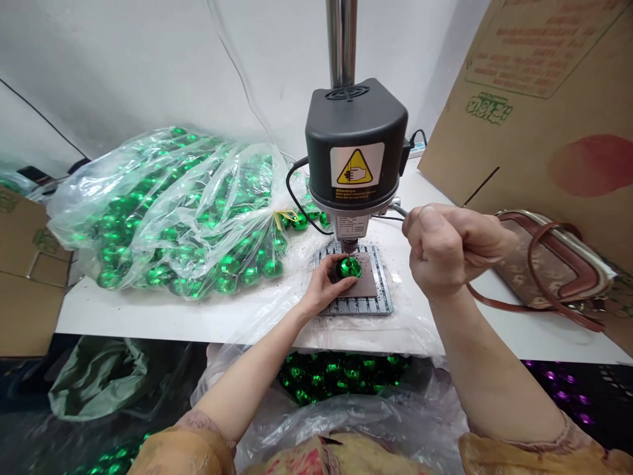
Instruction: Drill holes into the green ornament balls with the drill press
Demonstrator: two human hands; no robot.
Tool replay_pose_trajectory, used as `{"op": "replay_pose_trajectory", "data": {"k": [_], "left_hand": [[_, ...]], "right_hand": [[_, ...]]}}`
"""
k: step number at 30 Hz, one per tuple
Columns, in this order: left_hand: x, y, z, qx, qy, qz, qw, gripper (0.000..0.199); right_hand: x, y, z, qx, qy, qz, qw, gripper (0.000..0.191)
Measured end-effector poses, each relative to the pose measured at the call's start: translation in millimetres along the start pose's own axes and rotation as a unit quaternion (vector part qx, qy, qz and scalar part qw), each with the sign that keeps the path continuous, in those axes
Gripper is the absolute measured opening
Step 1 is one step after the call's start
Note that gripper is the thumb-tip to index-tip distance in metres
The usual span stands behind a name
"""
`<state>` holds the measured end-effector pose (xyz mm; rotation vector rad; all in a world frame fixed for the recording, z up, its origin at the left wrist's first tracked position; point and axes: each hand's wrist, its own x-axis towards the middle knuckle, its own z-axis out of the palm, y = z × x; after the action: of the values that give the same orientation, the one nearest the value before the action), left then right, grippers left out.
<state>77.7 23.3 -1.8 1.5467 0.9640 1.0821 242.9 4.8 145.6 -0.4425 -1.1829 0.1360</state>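
Observation:
A shiny green faceted ball (351,266) sits under the chuck of a black bench drill press (357,145). My left hand (326,284) grips this ball from the left between thumb and fingers, over a brown board (363,280) on the slotted metal base (383,307). My right hand (445,244) is closed in a fist around the drill press's feed lever (398,209), of which only the inner end shows. The drill bit's tip cannot be made out above the ball.
Left of the drill, a large clear plastic bag (198,191) of green balls lies on the white table (163,323). More green balls (346,373) lie in plastic below the front edge. A brown handbag (554,260) and cardboard box (534,125) stand right; dark shavings surround the base.

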Motion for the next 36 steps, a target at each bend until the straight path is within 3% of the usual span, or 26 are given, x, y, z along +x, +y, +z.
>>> {"op": "replay_pose_trajectory", "data": {"k": [15,20,23,28,32,34,36], "left_hand": [[-1.6,4.8,1.5,0.008,0.008,0.007,1.0,0.054],[-2.8,5.7,0.7,0.008,0.004,0.006,1.0,0.054],[-2.4,6.0,1.5,0.011,0.007,0.006,1.0,0.054],[-3.9,11.6,4.3,0.061,0.045,0.019,0.997,0.048],[-33.7,28.9,-2.8,0.167,0.084,0.055,0.981,0.042],[-62.9,40.9,-12.4,0.221,0.022,0.061,0.973,0.041],[-96.9,51.6,-24.9,0.28,-0.122,0.074,0.949,0.039]], "right_hand": [[-16.1,14.2,-10.1,-0.002,-0.023,-0.091,0.996,0.048],[-23.6,13.9,-16.9,0.013,-0.088,-0.112,0.99,0.044],[-15.1,4.2,-11.0,-0.001,-0.061,-0.067,0.996,0.045],[28.9,-13.3,10.8,-0.006,-0.003,0.114,0.993,0.047],[49.8,-13.3,16.4,0.021,-0.011,0.159,0.987,0.045],[50.4,-12.2,15.2,0.013,-0.015,0.154,0.988,0.044],[48.5,-12.3,13.9,-0.001,-0.022,0.145,0.989,0.044]]}}
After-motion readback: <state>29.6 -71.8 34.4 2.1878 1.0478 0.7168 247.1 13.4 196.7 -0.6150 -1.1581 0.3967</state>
